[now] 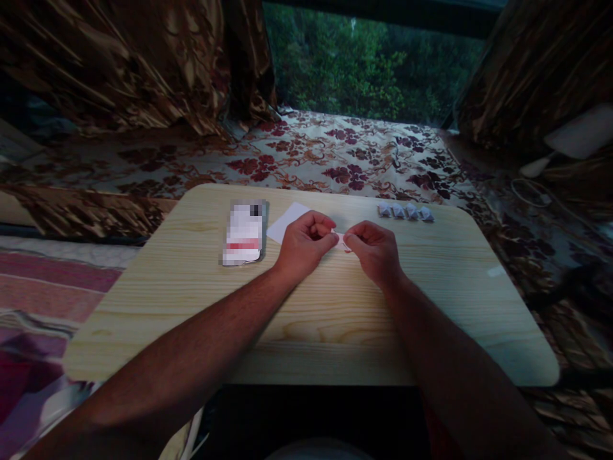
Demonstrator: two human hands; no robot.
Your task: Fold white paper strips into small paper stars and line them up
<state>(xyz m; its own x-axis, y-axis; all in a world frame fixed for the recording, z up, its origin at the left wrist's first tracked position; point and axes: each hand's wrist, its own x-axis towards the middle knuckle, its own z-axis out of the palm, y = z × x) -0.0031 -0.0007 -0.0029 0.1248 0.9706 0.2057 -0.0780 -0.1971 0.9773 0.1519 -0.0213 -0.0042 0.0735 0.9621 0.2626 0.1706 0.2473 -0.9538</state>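
Note:
A small piece of white paper (341, 240) is held between my two hands, above the middle of the wooden table. My left hand (306, 241) pinches its left end between thumb and fingers. At the other end, my right hand (376, 248) is closed on it in the same way. Much of the paper is hidden behind my fingers, and its exact folds are too small to make out. Behind my left hand lies a flat white sheet of paper (288, 222), partly covered by that hand.
Several small folded paper pieces (405, 212) stand in a row near the far right edge of the table (191, 319). A phone (244, 231), partly blurred out, lies at the left. Beyond are a flower-patterned cloth (349, 153), curtains (191, 57) and a window (364, 64).

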